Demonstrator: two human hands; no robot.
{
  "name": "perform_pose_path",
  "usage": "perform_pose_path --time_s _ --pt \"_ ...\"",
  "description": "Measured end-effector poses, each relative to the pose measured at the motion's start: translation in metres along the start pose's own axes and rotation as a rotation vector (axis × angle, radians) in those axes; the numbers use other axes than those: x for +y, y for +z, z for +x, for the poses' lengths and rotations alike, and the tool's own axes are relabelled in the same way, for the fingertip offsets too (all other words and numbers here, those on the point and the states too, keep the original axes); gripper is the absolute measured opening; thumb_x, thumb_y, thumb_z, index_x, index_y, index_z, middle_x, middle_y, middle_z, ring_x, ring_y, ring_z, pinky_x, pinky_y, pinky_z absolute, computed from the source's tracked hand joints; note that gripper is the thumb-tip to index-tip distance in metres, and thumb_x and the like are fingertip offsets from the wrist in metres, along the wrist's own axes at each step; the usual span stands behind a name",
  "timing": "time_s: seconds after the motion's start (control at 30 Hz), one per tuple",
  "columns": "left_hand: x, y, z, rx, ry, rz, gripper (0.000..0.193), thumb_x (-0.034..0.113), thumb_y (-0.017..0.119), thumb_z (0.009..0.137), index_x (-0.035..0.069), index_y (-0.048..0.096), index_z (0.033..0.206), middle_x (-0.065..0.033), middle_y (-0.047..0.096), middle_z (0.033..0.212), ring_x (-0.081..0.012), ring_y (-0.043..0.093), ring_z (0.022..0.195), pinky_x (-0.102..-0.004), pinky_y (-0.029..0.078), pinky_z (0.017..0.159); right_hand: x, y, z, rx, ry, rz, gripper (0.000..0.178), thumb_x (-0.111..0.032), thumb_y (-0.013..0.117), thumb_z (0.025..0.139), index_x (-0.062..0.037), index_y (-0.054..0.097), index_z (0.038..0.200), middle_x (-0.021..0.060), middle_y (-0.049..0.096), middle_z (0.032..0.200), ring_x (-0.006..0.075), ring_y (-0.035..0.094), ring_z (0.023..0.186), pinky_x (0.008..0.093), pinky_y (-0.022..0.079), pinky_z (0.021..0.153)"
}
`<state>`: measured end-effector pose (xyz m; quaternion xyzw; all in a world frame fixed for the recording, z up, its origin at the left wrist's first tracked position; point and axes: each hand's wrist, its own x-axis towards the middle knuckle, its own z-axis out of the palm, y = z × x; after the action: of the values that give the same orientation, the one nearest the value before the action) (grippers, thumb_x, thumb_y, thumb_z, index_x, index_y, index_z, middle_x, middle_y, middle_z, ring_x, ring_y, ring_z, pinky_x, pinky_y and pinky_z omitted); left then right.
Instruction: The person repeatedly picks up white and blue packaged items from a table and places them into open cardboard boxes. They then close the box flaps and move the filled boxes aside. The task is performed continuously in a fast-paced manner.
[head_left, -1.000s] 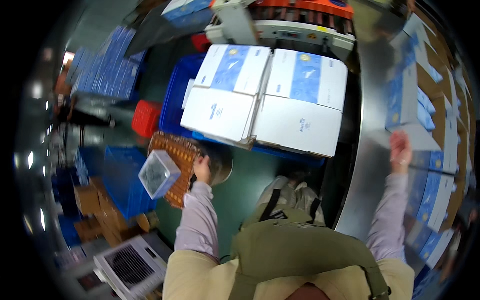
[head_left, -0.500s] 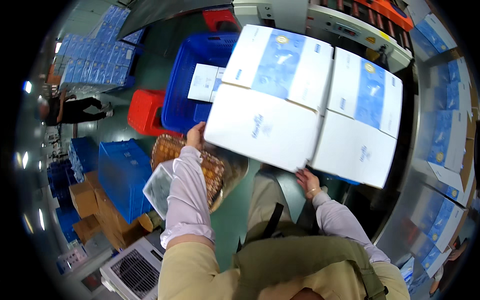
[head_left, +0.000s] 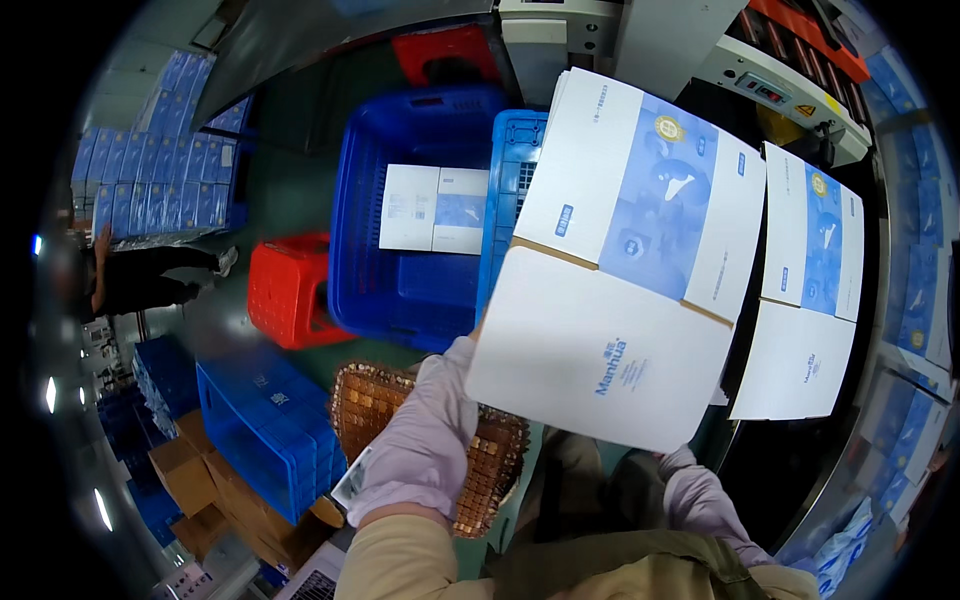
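Observation:
A white flattened carton with a blue printed panel (head_left: 660, 210) is tilted up before me; how many lie in a layer cannot be made out. At its left edge is my left hand (head_left: 476, 336), mostly hidden behind the cardboard. My right hand (head_left: 662, 456) is under its lower edge, fingers out of sight. Both hands hold the carton between them. Beside it on the right, apart by a dark gap, lies a similar flattened carton (head_left: 800, 355).
Left of the carton stand a blue basket (head_left: 400, 300) with small printed boxes inside, a light blue crate (head_left: 505, 165) and a red stool (head_left: 285, 290). A beaded seat cover (head_left: 500, 450) is below. Machine housing (head_left: 765, 85) stands behind. A person (head_left: 150, 265) is far left.
The held carton has moved right and come closer, and the gap to the other carton has widened. My hands have slipped mostly out of sight behind it.

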<state>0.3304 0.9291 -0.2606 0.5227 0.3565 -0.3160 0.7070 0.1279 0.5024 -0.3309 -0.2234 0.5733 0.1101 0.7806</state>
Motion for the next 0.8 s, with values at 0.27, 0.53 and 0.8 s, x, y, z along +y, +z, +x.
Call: perform_pose_path --time_s 0.27,0.53,0.8 --pt "0.009 -0.054 -0.013 0.149 0.039 0.043 0.041 0.034 0.053 0.093 0.0 0.057 0.115 -0.0135 0.063 0.106 -0.0222 0.06 0.091 -0.0362 0.05 0.077 0.0 0.016 -0.008 -0.037 -0.038 -0.071 0.03 -0.03 0.047 0.095 -0.0083 0.059 0.112 0.0055 0.064 0.105 0.0201 0.062 0.092 0.0364 0.052 0.081" --pt "0.023 -0.002 0.009 0.225 0.175 0.047 0.043 0.035 0.052 0.093 0.0 0.056 0.117 -0.0136 0.062 0.108 -0.0221 0.059 0.094 -0.037 0.048 0.079 -0.005 0.026 -0.01 -0.072 -0.079 -0.115 0.03 -0.028 0.047 0.095 -0.0071 0.057 0.114 0.0057 0.063 0.106 0.0191 0.062 0.093 0.0345 0.052 0.081" --pt "0.062 0.016 0.072 0.248 0.175 0.088 0.044 0.036 0.051 0.093 0.0 0.056 0.118 -0.0136 0.061 0.111 -0.022 0.057 0.097 -0.0377 0.046 0.081 0.01 0.041 -0.009 -0.133 -0.106 -0.168 0.03 -0.026 0.048 0.095 -0.006 0.055 0.117 0.006 0.063 0.107 0.018 0.061 0.094 0.0327 0.051 0.081"
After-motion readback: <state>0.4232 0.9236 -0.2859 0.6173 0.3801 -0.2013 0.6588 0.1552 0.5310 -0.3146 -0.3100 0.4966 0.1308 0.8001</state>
